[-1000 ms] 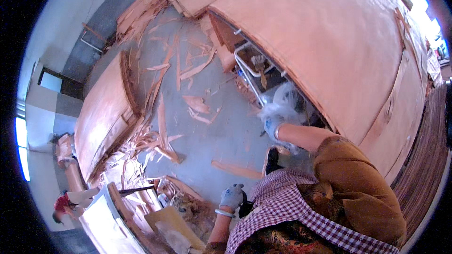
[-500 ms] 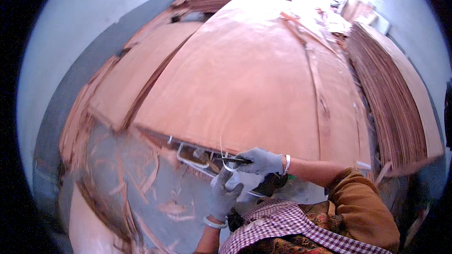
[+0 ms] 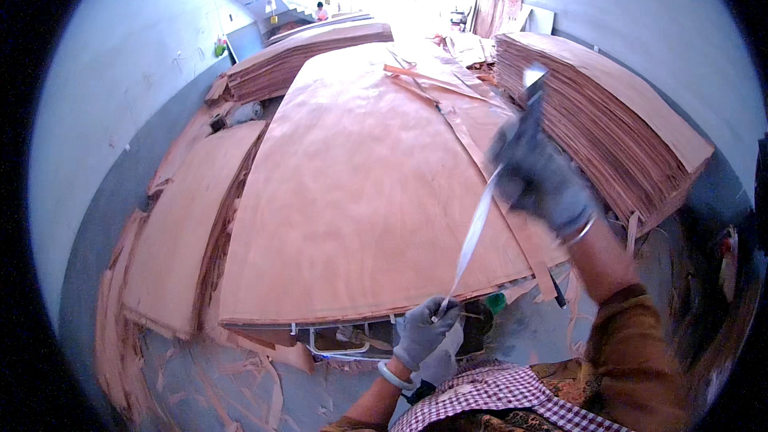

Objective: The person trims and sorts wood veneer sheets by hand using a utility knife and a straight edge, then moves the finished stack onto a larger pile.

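My left hand (image 3: 422,330), in a grey glove, pinches the lower end of a thin pale strip (image 3: 474,234) at the near edge of a large veneer sheet (image 3: 352,192). The strip runs up and to the right to my right hand (image 3: 544,180). That hand is gloved, raised over the sheet and blurred. It grips a dark tool (image 3: 530,100) with a pale tip that points upward. The strip is stretched taut between the two hands.
A tall veneer stack (image 3: 616,112) stands to the right, and another stack (image 3: 304,56) lies far back left. Lower sheets (image 3: 180,240) lie on the left, with scraps on the floor (image 3: 240,376). A metal frame (image 3: 340,346) shows under the near edge. A person stands far off at the back.
The view has swung up over the veneer sheet. My right hand rose from the sheet's near edge to high on the right, drawing the pale strip out from my left hand.
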`<state>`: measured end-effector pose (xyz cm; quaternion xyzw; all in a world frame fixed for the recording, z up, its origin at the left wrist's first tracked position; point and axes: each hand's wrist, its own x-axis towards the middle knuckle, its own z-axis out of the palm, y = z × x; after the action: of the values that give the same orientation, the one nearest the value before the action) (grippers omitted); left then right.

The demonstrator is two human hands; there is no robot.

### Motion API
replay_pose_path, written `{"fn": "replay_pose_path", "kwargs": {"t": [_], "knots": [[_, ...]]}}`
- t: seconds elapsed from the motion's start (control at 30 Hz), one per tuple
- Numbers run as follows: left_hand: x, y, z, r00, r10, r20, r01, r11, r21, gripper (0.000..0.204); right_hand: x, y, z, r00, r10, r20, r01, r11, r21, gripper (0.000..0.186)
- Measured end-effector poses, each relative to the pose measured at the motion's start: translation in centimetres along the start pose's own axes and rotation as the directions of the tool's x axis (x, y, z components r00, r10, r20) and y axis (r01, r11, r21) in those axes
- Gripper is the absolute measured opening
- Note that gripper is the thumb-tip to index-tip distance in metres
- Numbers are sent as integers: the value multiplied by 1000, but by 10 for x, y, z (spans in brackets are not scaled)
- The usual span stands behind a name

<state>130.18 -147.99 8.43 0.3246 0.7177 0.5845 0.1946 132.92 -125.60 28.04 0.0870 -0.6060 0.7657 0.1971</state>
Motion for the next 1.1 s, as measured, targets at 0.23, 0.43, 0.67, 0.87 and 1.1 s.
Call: {"fn": "replay_pose_path", "kwargs": {"t": [0.23,0.43,0.67,0.87,1.1], "knots": [[-27,-23,-24,955,-99,279,197,917,-347,14,8,-134,-184,743,-440,-504,298,892,-339,19],[-53,-109,-1,874,-378,305,447,871,-202,17,-59,-56,-348,846,-114,-520,-514,-433,-741,15],[-122,-154,9,679,-689,255,734,619,-280,24,-32,178,-94,660,749,-57,-332,223,-917,21],[-155,-160,-24,902,-394,174,424,884,-195,31,-101,299,37,595,507,624,298,582,-757,27],[-165,-189,-68,872,-484,-74,489,870,67,20,-97,381,90,377,788,487,-160,573,-804,20]]}}
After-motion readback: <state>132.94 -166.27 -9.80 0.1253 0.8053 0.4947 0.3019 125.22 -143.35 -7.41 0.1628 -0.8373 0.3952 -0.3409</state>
